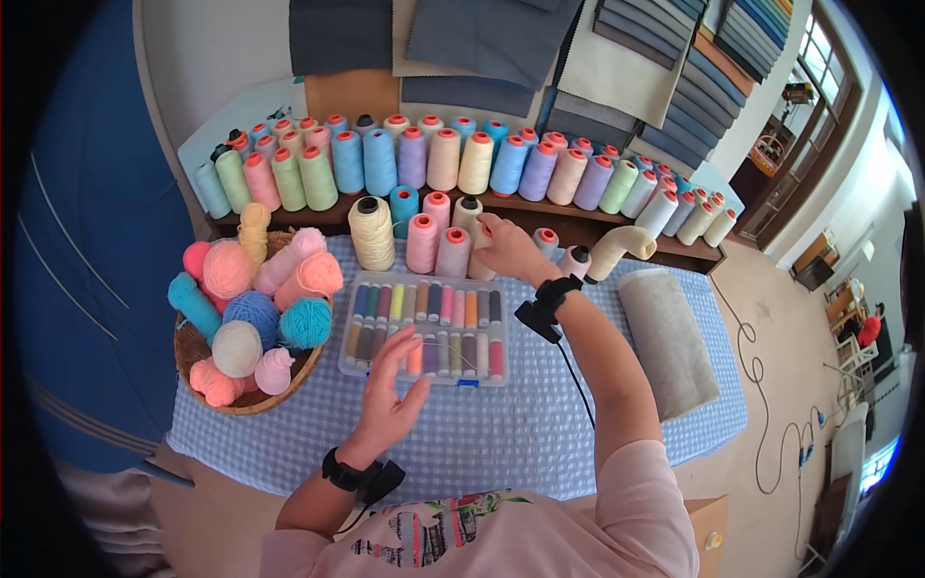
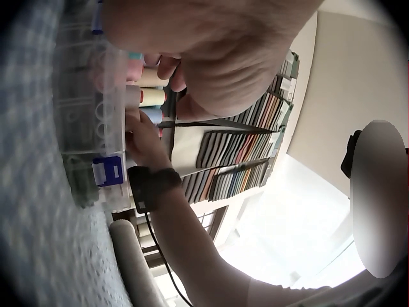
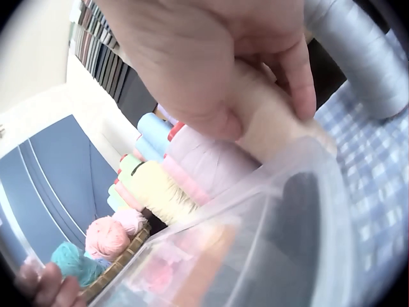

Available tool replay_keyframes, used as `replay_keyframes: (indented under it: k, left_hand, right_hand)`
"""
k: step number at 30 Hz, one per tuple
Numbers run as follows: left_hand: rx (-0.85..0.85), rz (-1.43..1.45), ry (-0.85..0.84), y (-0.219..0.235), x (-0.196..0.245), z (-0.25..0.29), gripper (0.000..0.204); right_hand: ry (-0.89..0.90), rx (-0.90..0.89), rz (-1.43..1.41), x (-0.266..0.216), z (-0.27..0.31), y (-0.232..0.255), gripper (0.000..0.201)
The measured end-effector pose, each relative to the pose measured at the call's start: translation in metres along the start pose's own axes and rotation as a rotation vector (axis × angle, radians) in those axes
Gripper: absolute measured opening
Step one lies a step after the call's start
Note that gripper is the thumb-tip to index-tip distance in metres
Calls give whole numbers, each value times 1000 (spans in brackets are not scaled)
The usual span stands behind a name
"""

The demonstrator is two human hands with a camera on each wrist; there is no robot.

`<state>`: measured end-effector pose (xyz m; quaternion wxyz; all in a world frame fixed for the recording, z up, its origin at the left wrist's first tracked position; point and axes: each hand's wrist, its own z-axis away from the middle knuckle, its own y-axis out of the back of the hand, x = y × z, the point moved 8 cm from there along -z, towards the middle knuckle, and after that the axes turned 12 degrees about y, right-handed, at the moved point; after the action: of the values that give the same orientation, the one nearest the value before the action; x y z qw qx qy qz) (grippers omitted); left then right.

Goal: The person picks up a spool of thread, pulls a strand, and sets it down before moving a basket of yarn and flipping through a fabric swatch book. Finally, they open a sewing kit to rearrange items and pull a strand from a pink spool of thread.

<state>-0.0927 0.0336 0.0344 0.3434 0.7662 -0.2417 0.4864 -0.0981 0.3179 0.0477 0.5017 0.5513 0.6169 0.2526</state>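
Observation:
My right hand grips a beige thread cone at the back of the table, thumb on one side and fingers on the other in the right wrist view. Beside that cone stand a pale lilac cone and a pink cone. A clear plastic box full of small coloured thread spools lies in front of them, with a blue latch on its near side. Over the box's near left part is my left hand, fingers extended and holding nothing.
A wicker basket of yarn balls stands at the left. Rows of thread cones line a shelf behind the table. A grey fabric roll lies at the right, near a bent cream piece. Fabric swatches hang on the wall.

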Motion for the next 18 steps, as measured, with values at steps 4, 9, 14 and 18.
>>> replay_keyframes:
  k: [4,9,14,18]
  left_hand:
    - [-25,49,14,2,-1,0,45]
    - [-25,14,-31,1,4,1,42]
    - [-29,35,-31,2,-1,2,35]
    - [-69,96,42,0,-1,2,32]
  right_hand:
    - [104,-13,25,-17,3,37,58]
    - [130,42,182,-4,13,88,53]
    - [85,-255,203,40,31,48,45]
    - [52,-169,152,24,18,55,41]
